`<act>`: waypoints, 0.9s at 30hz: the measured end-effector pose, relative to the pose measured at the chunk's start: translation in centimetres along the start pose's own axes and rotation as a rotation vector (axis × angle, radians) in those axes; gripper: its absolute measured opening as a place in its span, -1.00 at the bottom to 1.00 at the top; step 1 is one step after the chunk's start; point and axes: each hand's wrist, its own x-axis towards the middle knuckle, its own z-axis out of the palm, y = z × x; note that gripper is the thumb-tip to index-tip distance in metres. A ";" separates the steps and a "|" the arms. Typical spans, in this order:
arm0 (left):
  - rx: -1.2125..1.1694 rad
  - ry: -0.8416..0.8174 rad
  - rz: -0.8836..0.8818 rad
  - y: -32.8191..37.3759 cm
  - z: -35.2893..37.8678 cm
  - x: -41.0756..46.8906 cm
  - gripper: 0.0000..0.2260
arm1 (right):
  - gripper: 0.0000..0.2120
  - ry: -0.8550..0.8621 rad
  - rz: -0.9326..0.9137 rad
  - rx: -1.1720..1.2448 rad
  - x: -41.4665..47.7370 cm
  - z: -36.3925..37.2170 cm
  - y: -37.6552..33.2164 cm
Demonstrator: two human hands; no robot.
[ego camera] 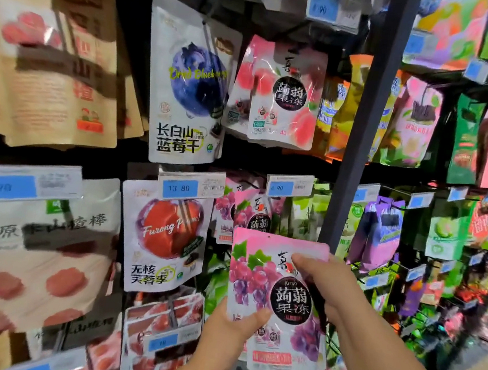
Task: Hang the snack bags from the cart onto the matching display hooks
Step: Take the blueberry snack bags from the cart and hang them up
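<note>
A pink and purple grape jelly bag [259, 281] is held upright in front of the display with both hands. My left hand [230, 323] grips its lower left edge, thumb on the front. My right hand [321, 280] holds its upper right side, thumb across the front near the top. Directly behind and above the bag hang matching grape jelly bags [251, 213] on a hook under a blue 4.90 price tag [288, 187]. The cart is out of view.
Peach jelly bags [283, 95] hang above the grape ones. A dried blueberry bag [187, 87] and a plum bag [167, 237] hang to the left. A dark upright post [365, 122] stands just right of the hooks, with more colourful bags beyond it.
</note>
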 end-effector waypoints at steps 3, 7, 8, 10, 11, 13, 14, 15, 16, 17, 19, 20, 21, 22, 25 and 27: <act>0.009 -0.010 0.039 0.5 -0.4 1.9 -0.73 | -0.90 0.079 -0.033 0.028 1.4 1.3 -0.5; 0.007 0.036 0.055 1.5 -0.8 3.9 -0.51 | -0.76 0.108 -0.053 0.055 3.2 2.7 -1.5; -0.002 0.038 0.057 1.6 -0.9 4.3 -0.49 | -0.73 0.107 -0.064 0.057 3.6 3.0 -1.7; -0.024 0.021 0.064 1.8 -1.0 5.1 -0.63 | -0.71 0.110 -0.077 0.057 4.2 3.3 -2.1; -0.032 0.021 0.065 2.0 -1.0 5.4 -0.68 | -0.71 0.112 -0.082 0.064 4.3 3.5 -2.3; -0.045 0.028 0.066 2.2 -1.0 5.9 -0.71 | -0.72 0.108 -0.087 0.078 4.7 3.7 -2.7; -0.054 0.034 0.070 2.2 -1.0 6.1 -0.71 | -0.74 0.102 -0.085 0.079 4.8 3.7 -2.9; -0.073 0.043 0.070 2.3 -0.9 6.3 -0.72 | -0.78 0.092 -0.080 0.076 4.9 3.5 -3.1; -0.099 0.050 0.070 2.3 -0.9 6.5 -0.73 | -0.85 0.071 -0.073 0.071 4.9 3.3 -3.3; -0.133 0.063 0.073 2.4 -0.9 6.6 -0.74 | -0.90 0.051 -0.057 0.064 4.9 2.9 -3.3; -0.156 0.080 0.091 2.3 -0.9 6.9 -0.74 | -0.90 0.016 -0.002 0.047 4.8 2.1 -2.8; -0.152 0.087 0.103 2.3 -0.9 6.9 -0.71 | -0.85 -0.003 0.024 0.039 4.7 1.7 -2.2; -0.154 0.097 0.107 2.2 -0.8 7.0 -0.67 | -0.79 -0.023 0.048 0.038 4.6 1.4 -1.6; -0.159 0.106 0.103 2.0 -0.7 7.1 -0.63 | -0.76 -0.029 0.068 0.037 4.5 1.3 -0.9; -0.176 0.137 0.106 1.8 -0.3 7.3 -0.59 | -0.81 -0.009 0.066 0.109 4.0 1.4 0.3; -0.179 0.163 0.109 1.8 0.0 7.3 -0.56 | -0.82 0.016 0.038 0.140 3.9 1.6 0.4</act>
